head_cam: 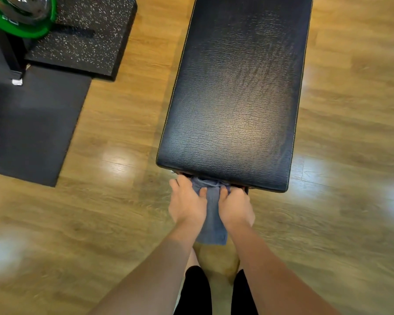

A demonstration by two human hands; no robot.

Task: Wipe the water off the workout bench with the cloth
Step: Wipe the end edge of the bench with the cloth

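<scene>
A long black padded workout bench runs away from me up the middle of the view, its surface showing faint streaks. A grey-blue cloth hangs just below the bench's near end. My left hand grips the cloth's left side and my right hand grips its right side, both closed on it side by side. The cloth's lower end dangles between my forearms above my knees. Its top edge is tucked under the bench's near rim.
Wooden floor surrounds the bench on both sides. Black rubber mats and a speckled mat lie at the left. A green weight plate on a black stand sits in the far left corner.
</scene>
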